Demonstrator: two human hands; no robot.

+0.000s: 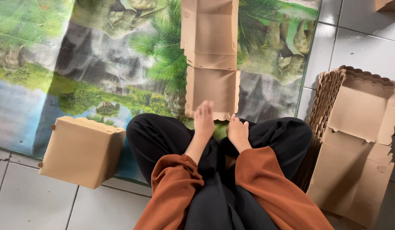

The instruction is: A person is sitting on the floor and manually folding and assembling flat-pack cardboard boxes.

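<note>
One folded brown cardboard box (pixel 81 151) done, flat brown cardboard blank (pixel 211 87) unfolded ahead, tall stack of flat blanks (pixel 355 145) left; left hand (pixel 204 119) spread open on blank's edge, right hand (pixel 239 131) loosely curled, empty.

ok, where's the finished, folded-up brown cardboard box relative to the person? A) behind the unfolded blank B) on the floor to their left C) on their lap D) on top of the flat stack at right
B: the closed brown cardboard box sits on the floor at the mat edge, left of the person's left hand.
</note>
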